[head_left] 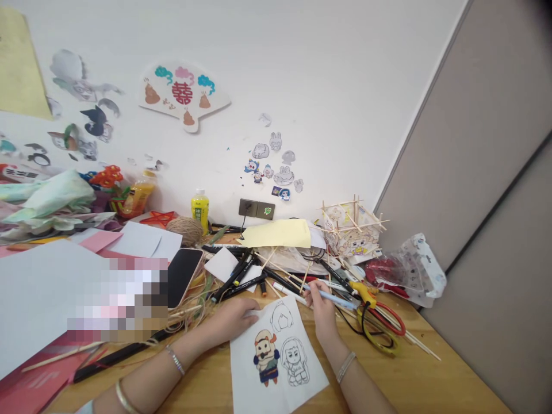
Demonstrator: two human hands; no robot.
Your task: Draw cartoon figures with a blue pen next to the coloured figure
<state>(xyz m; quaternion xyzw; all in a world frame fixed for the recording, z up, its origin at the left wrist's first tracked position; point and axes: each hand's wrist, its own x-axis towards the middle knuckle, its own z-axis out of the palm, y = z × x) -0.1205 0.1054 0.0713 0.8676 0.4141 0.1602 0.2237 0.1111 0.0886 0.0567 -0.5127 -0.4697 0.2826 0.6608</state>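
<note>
Left of the drawing sheet [277, 374] and farther back lies a phone [185, 278]; at the sheet's upper left edge rests the left hand [235, 321], fingers bent, though whether they pinch the paper I cannot tell. The sheet lies on the wooden table [431, 368], bearing one coloured figure [266, 359] and two outlined ones; beside its upper right edge, the right hand [322, 306] pinches a light blue pen [335, 297]; well right of the sheet sits a clear plastic pack [405, 267].
</note>
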